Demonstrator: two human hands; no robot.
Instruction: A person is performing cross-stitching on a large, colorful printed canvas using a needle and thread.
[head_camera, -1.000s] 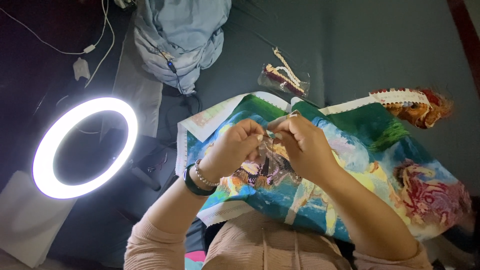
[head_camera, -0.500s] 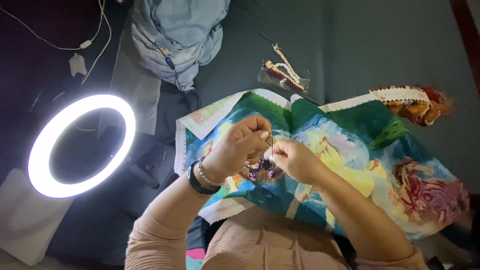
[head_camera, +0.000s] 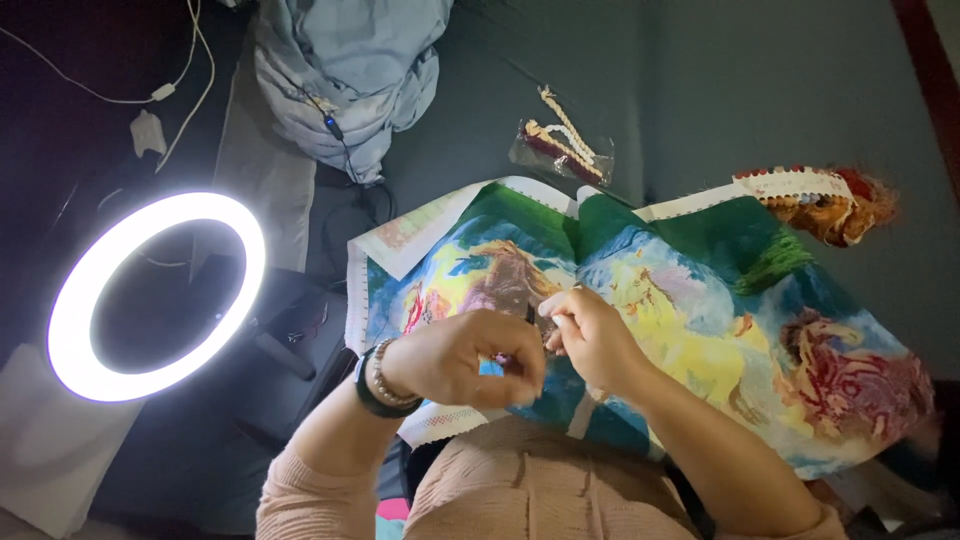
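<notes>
Both hands, left hand (head_camera: 465, 358) and right hand (head_camera: 590, 338), pinch (seemingly thread) over embroidered cloth (head_camera: 700, 320); clear packet (head_camera: 560, 152) beyond.

Whatever the pinched fingers of the right hand (head_camera: 590, 340) grip is too small to tell. The left hand (head_camera: 465, 358) is motion-blurred and covers part of the colourful needlework cloth (head_camera: 700, 320), whose lower right corner runs off frame.

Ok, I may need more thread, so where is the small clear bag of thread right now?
In the head view the clear bag of thread lies on the dark grey surface just beyond the embroidered canvas, right of the crumpled blue cloth.
</notes>
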